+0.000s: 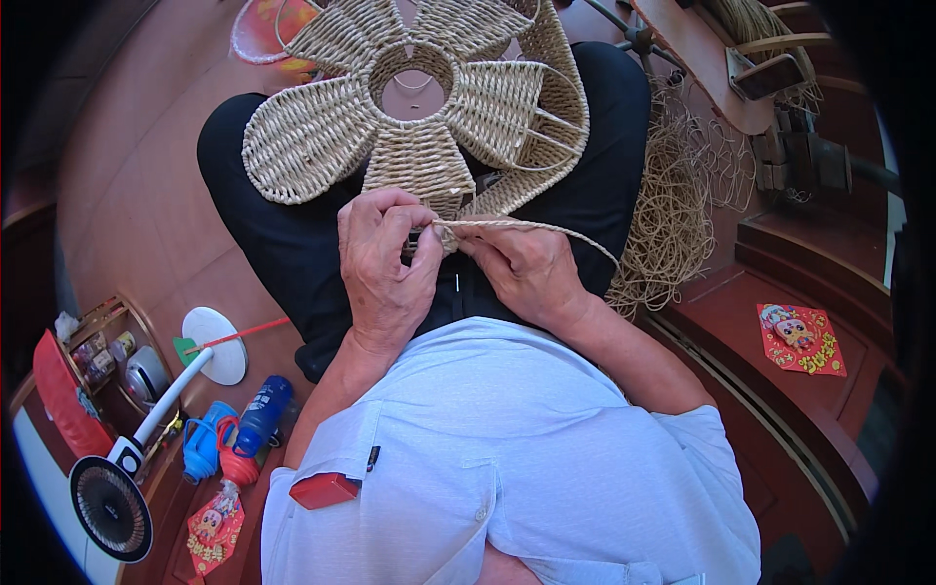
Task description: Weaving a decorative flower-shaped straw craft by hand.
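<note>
A woven straw piece with flower-like petals (307,136) around an open round centre lies across my lap, with wire showing in the right-hand petal. My left hand (390,263) is closed in a pinch on the small unfinished lower end of the weave (447,239), just below the bottom petal. My right hand (522,263) is closed at the same end, against a twisted straw cord (575,237) that runs out to the right and down. The fingertips of both hands partly hide the work.
A heap of loose cord (663,253) lies at right, below a wooden board (682,49). At lower left are a white standing fan (109,502), bottles (263,414) and a basket of small items (117,351). A red decoration (799,341) is on a wooden ledge at right.
</note>
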